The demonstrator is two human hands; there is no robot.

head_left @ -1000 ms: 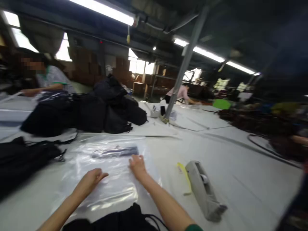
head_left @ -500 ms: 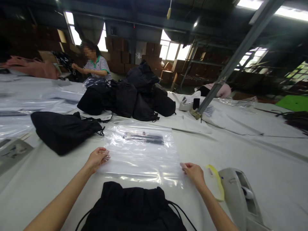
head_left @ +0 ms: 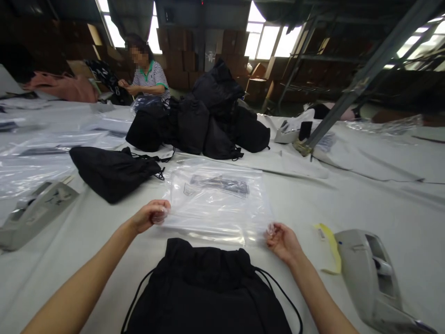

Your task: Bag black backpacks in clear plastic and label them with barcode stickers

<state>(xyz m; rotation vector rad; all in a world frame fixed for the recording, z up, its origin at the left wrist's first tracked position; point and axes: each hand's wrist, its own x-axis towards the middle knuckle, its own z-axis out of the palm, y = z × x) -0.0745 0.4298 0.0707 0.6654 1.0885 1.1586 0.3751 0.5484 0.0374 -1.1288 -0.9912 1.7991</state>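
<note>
- The left hand (head_left: 152, 216) is pinching the left edge of the clear bag (head_left: 212, 211), its fingers clamped on the plastic.
- The right hand (head_left: 283, 242) is gripping the same bag by its near right corner, thumb and fingers closing on it.
- Between the two, the clear bag is spreading out over the white table (head_left: 306, 199), its printed band showing toward the far side.
- Just on the near side, a black pouch (head_left: 208, 292) is lying with its mouth facing the clear bag, cords trailing at both sides.
- Right of the right hand, a yellow strip (head_left: 332, 250) is resting beside a grey dispenser (head_left: 370, 273).
- Beyond the left hand, a second pouch (head_left: 113, 174) is lying near another dispenser (head_left: 38, 215).
- Farther back, a heap (head_left: 194, 120) of black pouches is sitting on the table.
- Behind it, leftward, a co-worker (head_left: 153, 79) in stripes is holding both hands close together.
</note>
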